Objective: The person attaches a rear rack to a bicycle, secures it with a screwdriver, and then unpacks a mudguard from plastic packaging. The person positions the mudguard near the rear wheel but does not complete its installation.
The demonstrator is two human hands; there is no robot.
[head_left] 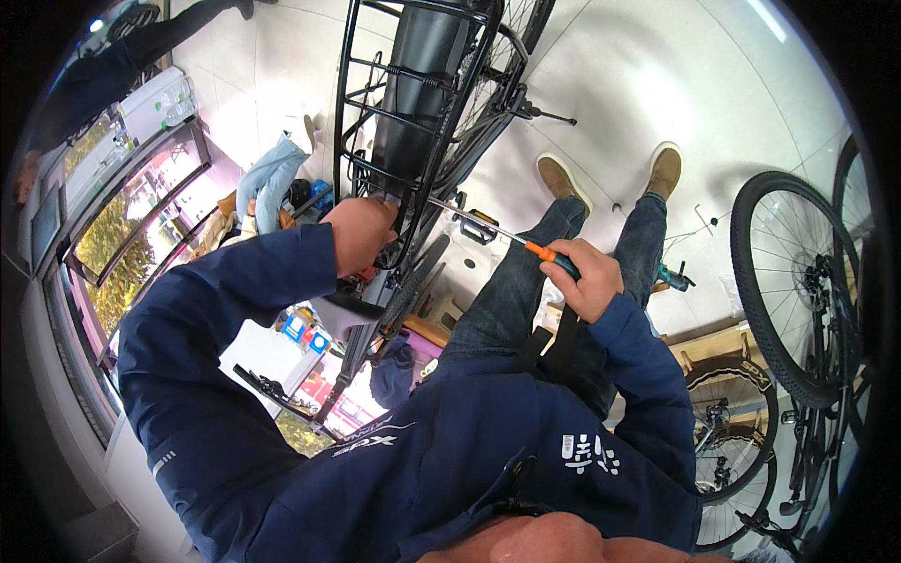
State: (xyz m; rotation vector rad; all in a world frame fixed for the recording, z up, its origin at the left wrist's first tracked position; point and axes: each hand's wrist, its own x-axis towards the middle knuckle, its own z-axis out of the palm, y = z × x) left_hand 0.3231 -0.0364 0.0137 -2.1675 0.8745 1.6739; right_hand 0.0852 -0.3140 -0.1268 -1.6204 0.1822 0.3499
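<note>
A bicycle with a black rear rack (452,122) over a broad black mudguard (422,70) stands in front of me. My right hand (597,284) is wrapped round the orange and teal handle of a screwdriver (540,251). Its long metal shaft points left, and the tip ends at the near end of the rack, where the exact contact is hidden. At that same end my left hand (361,235) is closed, its fingers curled against the bicycle. What those fingers grip is hidden by the hand and frame. A pedal (479,225) lies just beyond the screwdriver shaft.
A kickstand (549,116) juts out to the right of the rear wheel. Further right is another bicycle wheel (739,244), with more wheels (765,441) below it. A teal tool (675,278) is beside my leg. Clothes (269,183) are heaped at the left by the windows.
</note>
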